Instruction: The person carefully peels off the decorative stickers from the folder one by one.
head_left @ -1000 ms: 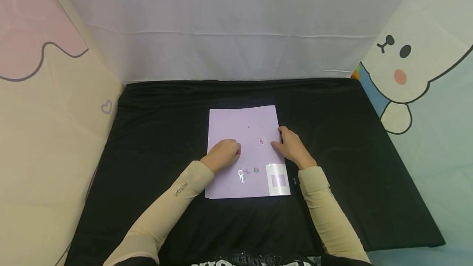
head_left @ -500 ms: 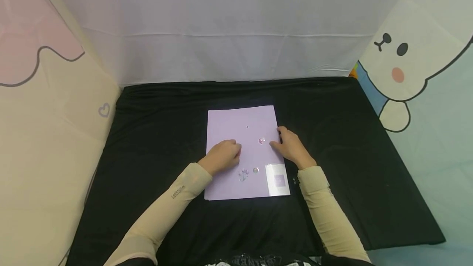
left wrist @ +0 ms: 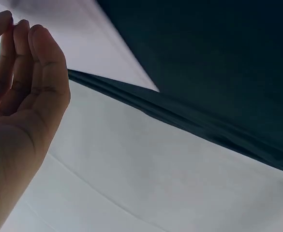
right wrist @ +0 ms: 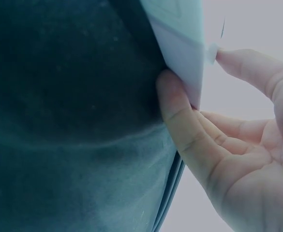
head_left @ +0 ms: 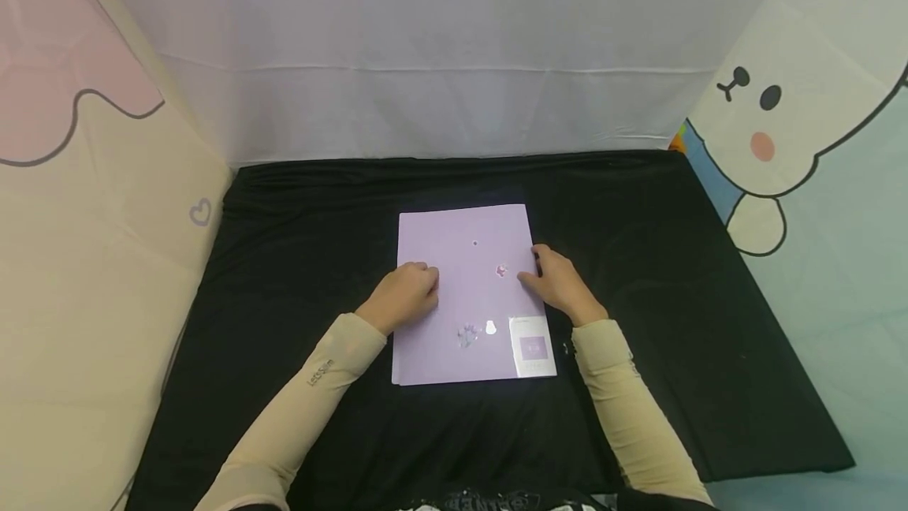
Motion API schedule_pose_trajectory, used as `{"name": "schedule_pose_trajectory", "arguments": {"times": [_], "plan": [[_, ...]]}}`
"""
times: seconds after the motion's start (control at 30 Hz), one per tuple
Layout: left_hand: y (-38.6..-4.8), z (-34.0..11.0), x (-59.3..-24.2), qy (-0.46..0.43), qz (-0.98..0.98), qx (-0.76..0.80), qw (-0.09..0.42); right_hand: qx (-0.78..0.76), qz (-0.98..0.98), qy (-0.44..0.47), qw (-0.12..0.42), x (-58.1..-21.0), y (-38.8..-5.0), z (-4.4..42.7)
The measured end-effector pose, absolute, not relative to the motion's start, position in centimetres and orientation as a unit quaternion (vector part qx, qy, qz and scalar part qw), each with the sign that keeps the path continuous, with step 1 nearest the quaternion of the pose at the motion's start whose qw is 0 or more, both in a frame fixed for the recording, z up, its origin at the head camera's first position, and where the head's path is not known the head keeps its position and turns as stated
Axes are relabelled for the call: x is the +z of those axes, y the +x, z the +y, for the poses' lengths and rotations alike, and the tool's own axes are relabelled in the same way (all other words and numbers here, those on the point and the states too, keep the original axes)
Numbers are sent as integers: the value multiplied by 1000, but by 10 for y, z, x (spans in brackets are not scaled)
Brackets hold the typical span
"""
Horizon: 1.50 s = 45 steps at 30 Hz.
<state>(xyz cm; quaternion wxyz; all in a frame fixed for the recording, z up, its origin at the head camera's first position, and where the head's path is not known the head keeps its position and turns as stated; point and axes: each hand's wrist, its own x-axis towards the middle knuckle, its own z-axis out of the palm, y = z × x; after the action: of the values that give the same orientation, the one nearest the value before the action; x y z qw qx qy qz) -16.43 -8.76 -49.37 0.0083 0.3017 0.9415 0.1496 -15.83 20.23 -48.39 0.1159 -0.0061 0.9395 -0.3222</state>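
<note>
A lilac folder [head_left: 461, 231] lies on the black cloth, with a clear pocket [head_left: 534, 347] at its lower right corner. Small shiny stickers dot the cover, among them a butterfly-like one [head_left: 501, 270] and a larger one [head_left: 468, 335]. Over the folder's left part is my left hand [head_left: 403, 296], fingers bent. In the left wrist view the left hand's thumb and fingertips come close together; whether anything is between them cannot be seen. My right hand [head_left: 560, 284] holds the folder's right edge, thumb on the cover. The right wrist view shows its fingers [right wrist: 182, 116] against the folder's side.
Black cloth [head_left: 638, 259] covers the table around the folder. A white fabric wall [head_left: 454, 101] rises behind it. Printed fabric panels stand at the left [head_left: 92, 259] and the right [head_left: 837, 259].
My left hand has moved left across the cover, from near the middle toward the left edge. The right hand stays at the right edge, and the folder has hardly moved.
</note>
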Motion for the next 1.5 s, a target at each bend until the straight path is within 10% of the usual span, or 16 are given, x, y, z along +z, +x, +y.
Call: {"name": "schedule_pose_trajectory", "arguments": {"times": [0.6, 1.5], "plan": [[-163, -186, -492, 187, 969, 160, 27, -317, 941, -12, 116, -482, -157, 201], [-170, -172, -489, 182, 970, 158, 41, -323, 939, -8, 116, -484, -156, 201]]}}
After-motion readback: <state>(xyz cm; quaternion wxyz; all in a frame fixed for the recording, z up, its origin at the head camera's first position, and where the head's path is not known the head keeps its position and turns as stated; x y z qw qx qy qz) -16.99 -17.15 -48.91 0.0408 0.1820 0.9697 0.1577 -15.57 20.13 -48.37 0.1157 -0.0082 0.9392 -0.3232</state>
